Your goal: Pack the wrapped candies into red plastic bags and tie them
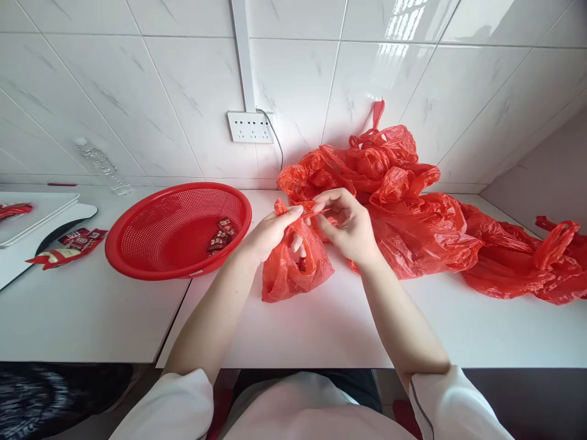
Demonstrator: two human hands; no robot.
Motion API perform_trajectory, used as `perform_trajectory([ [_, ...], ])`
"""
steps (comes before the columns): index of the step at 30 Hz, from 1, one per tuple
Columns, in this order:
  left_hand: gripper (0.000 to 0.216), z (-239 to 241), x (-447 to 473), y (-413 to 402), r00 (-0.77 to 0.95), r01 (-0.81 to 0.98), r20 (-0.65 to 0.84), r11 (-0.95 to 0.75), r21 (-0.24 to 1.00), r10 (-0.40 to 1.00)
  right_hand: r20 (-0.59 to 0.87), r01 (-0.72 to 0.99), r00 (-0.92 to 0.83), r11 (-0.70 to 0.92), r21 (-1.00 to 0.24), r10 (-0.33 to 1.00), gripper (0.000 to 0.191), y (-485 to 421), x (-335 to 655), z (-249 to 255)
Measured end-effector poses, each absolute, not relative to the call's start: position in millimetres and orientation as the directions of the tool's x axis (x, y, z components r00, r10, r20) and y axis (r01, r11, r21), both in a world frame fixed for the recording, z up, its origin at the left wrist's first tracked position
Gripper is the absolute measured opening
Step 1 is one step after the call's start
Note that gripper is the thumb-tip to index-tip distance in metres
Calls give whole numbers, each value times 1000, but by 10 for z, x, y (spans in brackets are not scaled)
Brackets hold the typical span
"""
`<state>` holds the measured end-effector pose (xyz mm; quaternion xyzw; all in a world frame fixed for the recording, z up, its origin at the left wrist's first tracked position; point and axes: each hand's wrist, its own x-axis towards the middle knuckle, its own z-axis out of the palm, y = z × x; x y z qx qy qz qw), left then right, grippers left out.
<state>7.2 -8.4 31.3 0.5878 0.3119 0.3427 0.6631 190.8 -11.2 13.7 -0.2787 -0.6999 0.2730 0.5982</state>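
A small red plastic bag (293, 284) is held up just above the white table, in front of me. My left hand (279, 229) grips its gathered top, thumb on the outside and some fingers behind or through the handle. With thumb and fingers, my right hand (346, 220) pinches a strip of the bag's top from the other side. Something small and dark red shows through an opening in the bag, too little of it to name. To the left stands a red perforated basket (156, 238) with several small dark wrapped packets (221, 237) at its right side.
Filled red plastic bags (408, 226) lie in a row to the right, against the tiled wall. On the left are torn red packaging (68, 249), white trays (39, 211) and a clear bottle (103, 165). A power strip (250, 127) is fixed to the wall.
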Motion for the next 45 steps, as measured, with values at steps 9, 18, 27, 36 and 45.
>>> perform_trajectory([
  [9, 18, 58, 10, 78, 610, -417, -156, 482, 770, 777, 574, 25, -631, 754, -657, 521, 15, -356, 2096, 156],
  [18, 30, 267, 88, -281, 501, 258, 145, -308, 916, 853, 489, -149, -191, 467, -871, 851, 27, -76, 1764, -119],
  [27, 41, 32, 105, -158, 451, 310, 730, -857, 411, 513, 429, -246, -309, 365, -898, 849, 28, -44, 1614, -206],
  [36, 49, -104, 23, -156, 313, 324, 558, -639, 698, 769, 509, -129, -79, 498, -858, 857, 24, -42, 1663, -229],
  [45, 51, -330, -152, -422, 142, 216, 398, -421, 881, 906, 330, -122, 241, 366, -923, 913, 33, -45, 1852, -611],
])
